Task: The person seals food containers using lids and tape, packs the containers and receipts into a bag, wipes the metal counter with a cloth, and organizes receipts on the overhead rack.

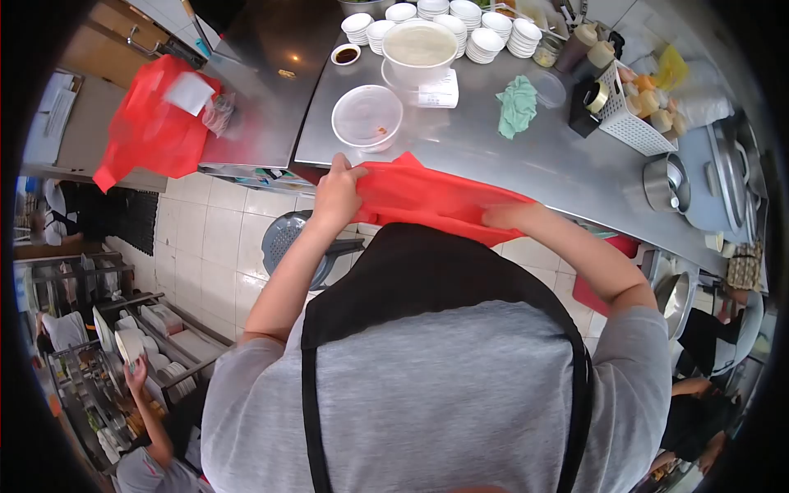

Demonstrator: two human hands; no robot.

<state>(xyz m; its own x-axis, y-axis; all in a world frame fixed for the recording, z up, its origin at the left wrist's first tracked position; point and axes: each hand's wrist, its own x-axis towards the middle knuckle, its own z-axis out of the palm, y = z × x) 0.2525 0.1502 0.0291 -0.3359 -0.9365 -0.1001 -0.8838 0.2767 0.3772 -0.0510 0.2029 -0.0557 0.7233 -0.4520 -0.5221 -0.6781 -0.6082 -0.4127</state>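
Bag stretched between your hands at the desk's edge

Just beyond the bag (436, 193), the clear tub (362, 103) stands near the front of your desk (468, 141), close to your left hand (337, 197). Behind it come the white tub (419, 72), the slip (439, 89), the sauce dish (346, 55) and the stacked cups (483, 45). To the right lie the cloth (516, 107) and a lid (548, 88), then the basket (639, 130) of bottles. Well to your left, a second bag (148, 123) is spread out, and the stool (283, 242) is below your left forearm.

The bag hangs in front of your apron (444, 271). Your left grip is closed tight on its left end. Your right hand (508, 216) is at the other end, fingers dimmed by red film; you cannot tell how that grip stands.
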